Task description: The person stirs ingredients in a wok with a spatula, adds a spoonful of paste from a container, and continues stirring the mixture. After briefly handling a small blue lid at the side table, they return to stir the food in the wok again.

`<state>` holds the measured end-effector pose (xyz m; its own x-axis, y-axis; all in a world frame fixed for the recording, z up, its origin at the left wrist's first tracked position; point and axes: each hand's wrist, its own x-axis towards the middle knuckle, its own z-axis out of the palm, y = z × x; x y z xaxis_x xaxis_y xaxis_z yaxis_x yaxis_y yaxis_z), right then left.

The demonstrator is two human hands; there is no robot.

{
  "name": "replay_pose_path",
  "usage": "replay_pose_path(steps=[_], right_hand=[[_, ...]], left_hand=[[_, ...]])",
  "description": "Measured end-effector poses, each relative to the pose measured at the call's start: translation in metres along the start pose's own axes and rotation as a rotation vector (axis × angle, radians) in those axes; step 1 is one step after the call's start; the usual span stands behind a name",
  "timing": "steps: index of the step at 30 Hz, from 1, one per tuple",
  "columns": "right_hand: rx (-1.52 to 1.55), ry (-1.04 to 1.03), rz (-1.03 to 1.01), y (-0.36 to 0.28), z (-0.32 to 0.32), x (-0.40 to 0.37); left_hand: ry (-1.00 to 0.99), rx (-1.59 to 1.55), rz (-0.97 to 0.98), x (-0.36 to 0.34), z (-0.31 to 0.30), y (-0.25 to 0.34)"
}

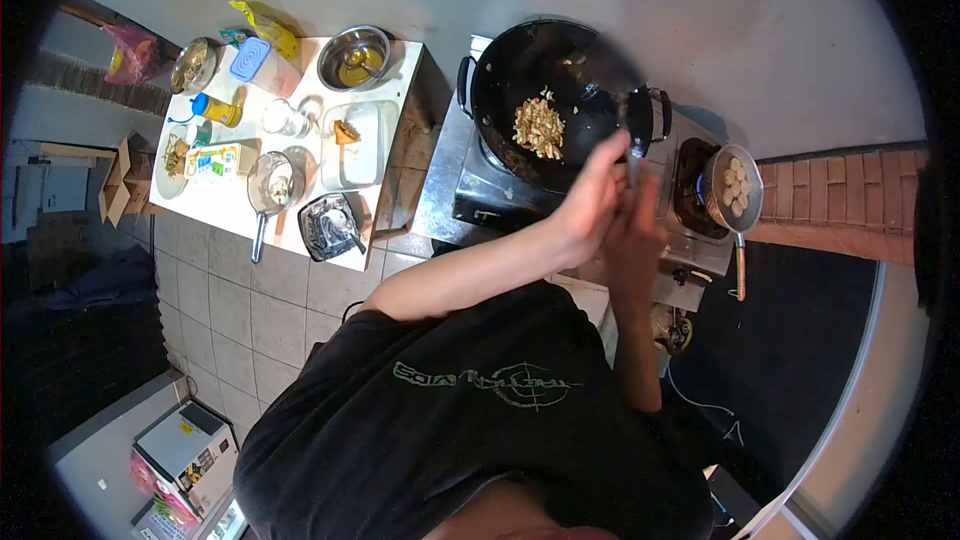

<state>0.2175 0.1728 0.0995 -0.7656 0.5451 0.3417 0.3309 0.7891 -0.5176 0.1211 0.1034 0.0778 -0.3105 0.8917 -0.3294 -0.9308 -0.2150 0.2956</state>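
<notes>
A black wok point(486, 130) stands on the stove, with a heap of chopped light-brown food point(539, 127) in it. Over its right side is a spatula point(614, 62), its broad dark head smeared by motion. My left hand point(592, 198) has its fingers closed at the spatula's handle. Just right of it and lower, my right hand point(635, 225) is wrapped around the handle's lower end, partly blurred. Both hands are at the wok's near right rim.
A frying pan point(758, 185) with round pale pieces sits over a blue flame on the right. The white table point(300, 165) on the left bears a steel bowl point(340, 43), a white tray point(365, 168), a saucepan point(262, 202), a black dish point(318, 238) and bottles.
</notes>
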Motion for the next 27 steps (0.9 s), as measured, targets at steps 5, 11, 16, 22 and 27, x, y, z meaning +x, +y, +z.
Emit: replay_pose_path(steps=[5, 11, 16, 22, 27], right_hand=[[0.113, -0.071, 0.054, 0.019, 0.012, -0.001], [-0.053, -0.058, -0.027, 0.031, -0.014, 0.015], [-0.36, -0.372, -0.031, 0.106, 0.023, 0.002], [-0.27, -0.184, -0.077, 0.091, 0.02, 0.003], [-0.412, -0.367, 0.031, 0.111, 0.025, 0.005]], left_hand=[[-0.006, -0.031, 0.068, -0.002, -0.019, -0.009], [-0.017, -0.04, 0.083, -0.044, -0.041, -0.012], [0.014, -0.023, 0.17, -0.07, -0.062, -0.002], [0.061, -0.099, 0.241, -0.084, -0.077, 0.011], [0.063, -0.122, 0.281, -0.089, -0.083, 0.019]])
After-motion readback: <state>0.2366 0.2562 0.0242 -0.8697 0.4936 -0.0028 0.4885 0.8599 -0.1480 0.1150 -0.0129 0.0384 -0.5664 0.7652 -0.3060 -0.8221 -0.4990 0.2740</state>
